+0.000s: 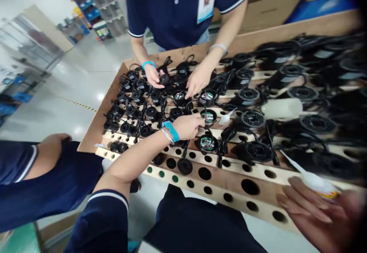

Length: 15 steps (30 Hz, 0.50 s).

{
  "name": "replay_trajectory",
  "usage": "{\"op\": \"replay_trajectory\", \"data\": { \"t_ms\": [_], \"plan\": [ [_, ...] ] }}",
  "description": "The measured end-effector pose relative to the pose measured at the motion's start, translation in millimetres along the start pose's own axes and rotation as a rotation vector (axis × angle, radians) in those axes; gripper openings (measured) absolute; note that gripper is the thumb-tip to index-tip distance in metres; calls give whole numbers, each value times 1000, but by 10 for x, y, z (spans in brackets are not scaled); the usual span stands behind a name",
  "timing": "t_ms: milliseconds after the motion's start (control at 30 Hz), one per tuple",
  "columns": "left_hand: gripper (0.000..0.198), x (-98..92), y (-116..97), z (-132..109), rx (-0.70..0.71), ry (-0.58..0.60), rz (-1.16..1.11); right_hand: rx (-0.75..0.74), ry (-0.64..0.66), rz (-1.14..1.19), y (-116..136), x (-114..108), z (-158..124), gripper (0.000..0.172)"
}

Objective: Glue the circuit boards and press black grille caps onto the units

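My left hand (187,127) reaches over the wooden rack, its fingers curled together at the left rim of an open black round housing (208,118) with a green circuit board inside. What lies between the fingertips is hidden. Just nearer to me sits another open housing (207,143), its board and wires exposed. At the lower right, my right hand (312,207), partly blurred, is closed around a white squeeze bottle (318,186) with a long thin nozzle pointing up and left. A small white nozzle bottle (225,119) lies among the housings, right of my left hand.
Rows of black corded units fill the wooden rack (197,164). Across it, a co-worker's hand (200,79) touches an open housing (180,97), and the other hand (153,75) holds a black part. A translucent white cylinder (282,108) lies at right. Another person's arm shows at left.
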<state>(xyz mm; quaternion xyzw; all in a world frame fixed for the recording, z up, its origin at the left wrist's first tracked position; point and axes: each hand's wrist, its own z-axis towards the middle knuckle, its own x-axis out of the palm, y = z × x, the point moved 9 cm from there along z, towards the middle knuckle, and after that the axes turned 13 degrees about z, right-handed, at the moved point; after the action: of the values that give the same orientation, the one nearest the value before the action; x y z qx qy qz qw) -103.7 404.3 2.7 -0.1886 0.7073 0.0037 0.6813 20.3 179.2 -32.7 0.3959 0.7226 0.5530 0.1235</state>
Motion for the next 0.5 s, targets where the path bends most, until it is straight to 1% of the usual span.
{"op": "replay_trajectory", "data": {
  "t_ms": [67,100,167,233,300,367,433,500],
  "plan": [
    [40,-50,-22,20,92,-53,-15,128,-86,193,-131,204,-206,63],
    [45,-44,-58,37,149,-57,-27,156,-125,267,-172,293,-288,64],
    [50,33,-138,81,253,-5,-44,133,-192,337,-203,407,-399,65],
    [43,116,-162,132,300,53,-38,87,-246,384,-240,459,-452,66],
    [33,141,-132,169,315,69,-30,45,-282,411,-293,494,-452,64],
    [28,127,-86,172,340,67,-42,-24,-305,383,-324,526,-409,59],
    [26,103,-41,146,377,68,-83,-145,-351,255,-305,532,-359,55],
    [24,84,-4,118,406,68,-135,-268,-430,93,-282,514,-337,51]
  ]
}}
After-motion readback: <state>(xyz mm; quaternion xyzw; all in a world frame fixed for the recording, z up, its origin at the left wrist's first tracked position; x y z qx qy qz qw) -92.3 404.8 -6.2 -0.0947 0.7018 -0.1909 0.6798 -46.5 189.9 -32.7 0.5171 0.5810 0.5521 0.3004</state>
